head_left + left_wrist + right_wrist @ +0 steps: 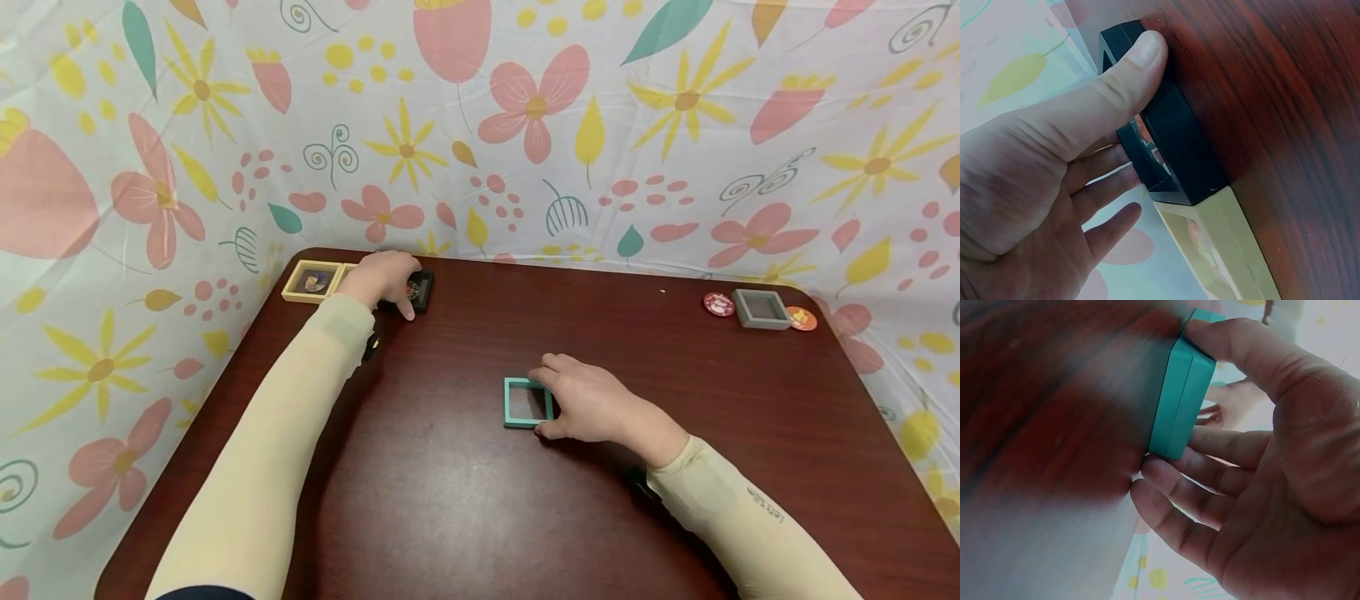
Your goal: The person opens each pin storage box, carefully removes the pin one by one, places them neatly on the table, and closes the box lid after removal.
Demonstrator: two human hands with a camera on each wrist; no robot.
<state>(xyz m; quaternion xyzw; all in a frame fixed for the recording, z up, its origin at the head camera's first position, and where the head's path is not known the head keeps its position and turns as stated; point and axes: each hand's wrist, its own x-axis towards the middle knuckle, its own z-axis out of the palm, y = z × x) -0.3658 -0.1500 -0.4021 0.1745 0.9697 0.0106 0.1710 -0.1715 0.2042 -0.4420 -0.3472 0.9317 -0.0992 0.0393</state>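
Note:
At the table's back left, my left hand (382, 279) is on a black square display frame (425, 292), with a round patterned piece showing in its window. In the left wrist view, the thumb lies on the frame's near side and fingers reach behind it. My right hand (588, 400) holds a teal square frame (517, 424) by its right part, near the middle of the table. Its clear window shows the dark tabletop. The right wrist view has the thumb on one side of the teal frame (1182, 400) and fingers at the other.
Beside the black frame stand cream frames (288, 292), partly behind my left hand. A grey square frame (763, 325) lies at the back right, between a red round badge (718, 304) and an orange one (802, 318). A flowered cloth (540, 192) hangs behind the brown table (450, 500).

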